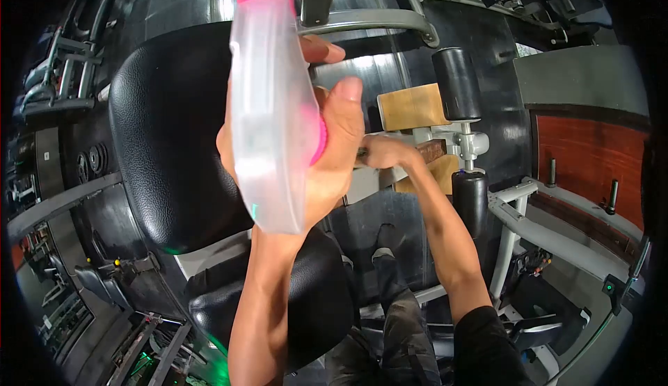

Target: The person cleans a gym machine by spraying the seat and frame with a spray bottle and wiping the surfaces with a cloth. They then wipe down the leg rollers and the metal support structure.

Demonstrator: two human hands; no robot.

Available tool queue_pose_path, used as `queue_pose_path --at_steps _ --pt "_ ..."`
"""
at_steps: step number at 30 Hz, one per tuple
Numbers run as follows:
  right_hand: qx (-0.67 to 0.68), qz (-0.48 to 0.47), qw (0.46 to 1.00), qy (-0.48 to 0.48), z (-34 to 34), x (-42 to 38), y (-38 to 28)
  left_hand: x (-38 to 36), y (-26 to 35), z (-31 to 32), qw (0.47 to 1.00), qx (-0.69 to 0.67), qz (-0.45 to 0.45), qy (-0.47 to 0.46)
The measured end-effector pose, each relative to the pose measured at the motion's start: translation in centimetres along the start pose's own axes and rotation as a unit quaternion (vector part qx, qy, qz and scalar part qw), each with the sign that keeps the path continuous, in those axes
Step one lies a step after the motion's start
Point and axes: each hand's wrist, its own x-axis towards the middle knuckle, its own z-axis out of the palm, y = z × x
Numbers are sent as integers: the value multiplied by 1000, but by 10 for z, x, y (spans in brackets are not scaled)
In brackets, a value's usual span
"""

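My left hand (332,146) is raised close to the camera, its fingers closed around a translucent plastic container (268,108). The container is long, with a pink end at the top and a pink round part by my palm. Farther down and to the right, my right hand (388,151) is curled beside the pale frame of a gym machine. A small dark bit shows at its fingers; what they hold, if anything, I cannot make out. Close to that hand are a wooden block (414,106) and black roller pads (457,83).
A black padded backrest (174,135) and a black seat (306,302) stand at the left. Grey machine bars (570,236) run along the right, before a reddish-brown panel (591,160). My legs (407,316) are below, on the dark floor. More gym equipment lines the edges.
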Motion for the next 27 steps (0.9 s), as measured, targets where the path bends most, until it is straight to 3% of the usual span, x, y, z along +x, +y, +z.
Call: queue_pose_path --at_steps 2,3,8,11,12,16,17,18,20,23,24,25,26,27 --pt "33 2 999 -16 -11 -18 -22 -1 1 3 996 -58 -56 31" --pt "65 5 997 -32 -12 -21 -27 -2 -2 5 997 -47 -40 39" --pt "39 99 994 17 1 -11 90 -4 -3 5 998 -44 -33 29" --pt "-1 125 990 67 11 -2 123 -5 -2 8 998 -43 -40 21" --pt "-10 123 989 78 12 -2 127 -4 -2 12 995 -56 -55 61" --pt "48 53 997 18 5 -2 31 -2 -1 17 984 -114 -71 120" --pt "61 -11 998 -12 4 -4 10 -4 1 8 997 -51 -54 21" --pt "82 19 996 -5 1 -17 -30 -4 1 8 997 -53 -53 19" --pt "134 -16 990 25 2 -32 -46 -4 1 9 996 -61 -61 35" --pt "152 -32 986 64 10 -32 9 -4 3 9 996 -54 -64 23" --pt "101 5 993 59 6 -36 31 -4 1 9 996 -56 -57 27" --pt "30 36 990 137 16 -36 64 -3 -3 18 982 -133 -71 115" --pt "28 36 990 137 20 -36 85 -4 -1 19 982 -134 -71 117" --pt "85 93 978 169 16 -40 85 -4 0 20 983 -127 -75 111"
